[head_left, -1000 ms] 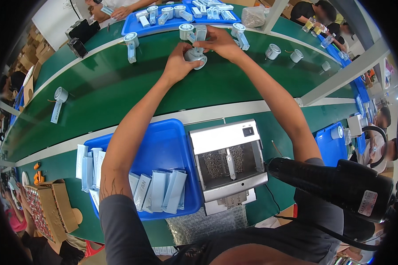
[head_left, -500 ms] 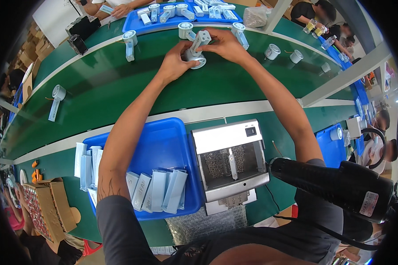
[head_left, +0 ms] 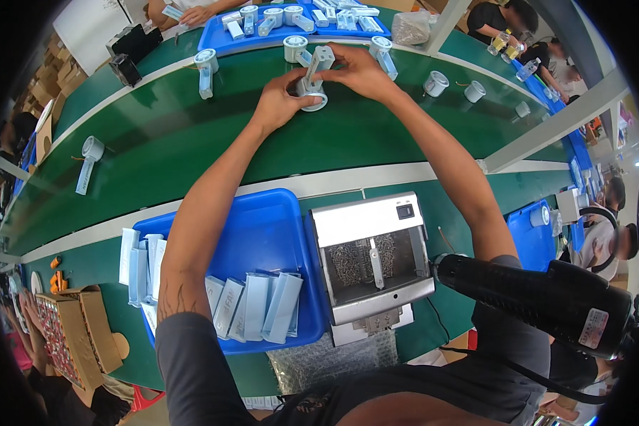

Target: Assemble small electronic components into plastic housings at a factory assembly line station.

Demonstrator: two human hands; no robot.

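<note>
Over the far green belt, both my hands hold a small handheld fan, its light blue-grey handle tilted up and its round white head low. My left hand is closed around the head from the left side. My right hand grips the handle from the right, thumb and fingers against it. Right beside them, on the belt, sits another fan with a round head, and one more fan lies just beyond my right hand. My right fingertips are partly hidden.
Near me, a blue tray holds pale blue handle covers. Beside it stands a silver screw feeder, with a black power screwdriver at right. More fans and white round housings sit on the belt.
The loose fans and round housings on the belt have shifted slightly left. The held fan and my hands have moved a little left too; my grip looks the same.
</note>
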